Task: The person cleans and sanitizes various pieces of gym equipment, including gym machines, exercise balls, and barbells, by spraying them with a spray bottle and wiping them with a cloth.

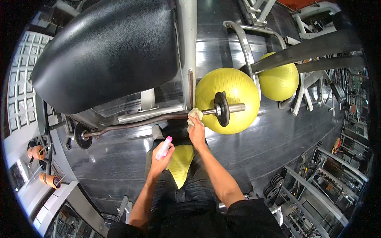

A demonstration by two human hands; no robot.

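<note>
My right hand (196, 133) presses a pale cloth (194, 115) against a curl barbell (151, 120) that rests on a rack below a black padded bench (107, 51). The cloth sits on the bar just left of a small black weight plate (221, 109). My left hand (160, 162) grips a spray bottle with a pink top (164, 148), held lower and to the left, above my jeans. A second black plate (82, 136) caps the bar's left end.
Two yellow exercise balls (234, 93) (279, 77) lie on the dark glossy floor beyond the bar. Grey machine frames (246, 43) stand behind. Weight racks and plates (317, 186) fill the right; a white tiled wall (24, 87) and orange rollers (37, 152) are left.
</note>
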